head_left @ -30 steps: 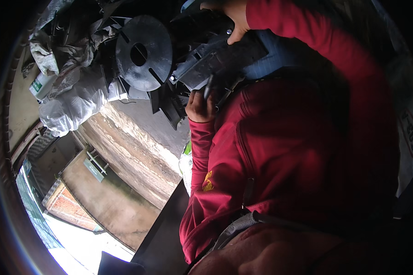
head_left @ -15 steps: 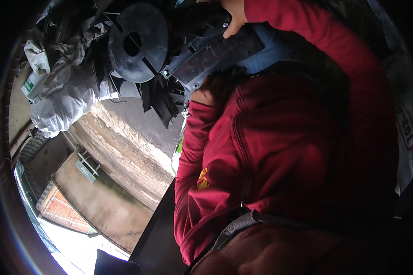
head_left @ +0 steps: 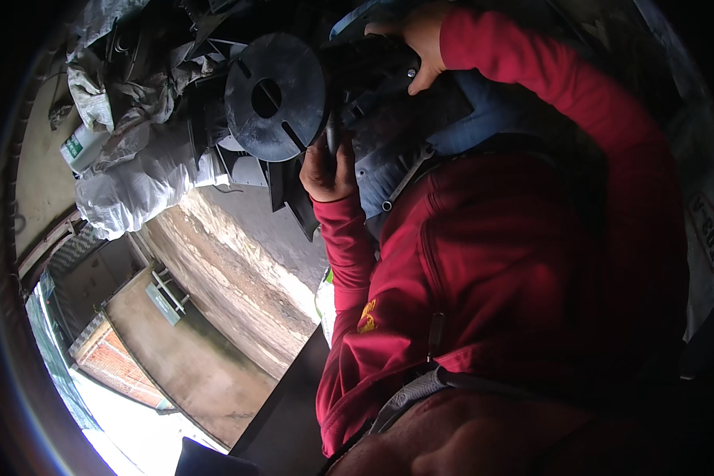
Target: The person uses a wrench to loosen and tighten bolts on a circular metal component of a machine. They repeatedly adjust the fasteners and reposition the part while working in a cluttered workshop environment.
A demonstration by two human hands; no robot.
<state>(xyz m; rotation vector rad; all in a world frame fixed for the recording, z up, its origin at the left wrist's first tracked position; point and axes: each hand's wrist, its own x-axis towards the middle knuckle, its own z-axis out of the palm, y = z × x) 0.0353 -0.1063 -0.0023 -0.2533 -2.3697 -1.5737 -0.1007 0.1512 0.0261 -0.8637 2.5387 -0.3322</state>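
Note:
A dark round metal disc [head_left: 255,127] with a centre hole and two slots stands upright, joined to a black metal part [head_left: 373,59] across my blue-clad lap. My left hand [head_left: 329,173] is closed at the disc's lower right edge. Its fingertips pinch near a short grey rod-like piece [head_left: 332,131]; what exactly they hold is hidden. My right hand [head_left: 424,44] grips the far end of the black part, thumb beside a shiny bolt [head_left: 411,73]. Near my waist, a wrench [head_left: 408,176] lies loose on my lap.
Several dark metal plates [head_left: 282,186] are piled behind the disc. White plastic sacking [head_left: 123,190] and a white bottle with a green label [head_left: 83,149] lie at the left. Beyond is a concrete floor strip [head_left: 230,278]. Another white sack [head_left: 702,230] stands at the right.
My left hand has moved up and left from beside my waist to the disc's edge. The wrench now shows on my lap. My right hand keeps its grip; the view has shifted slightly.

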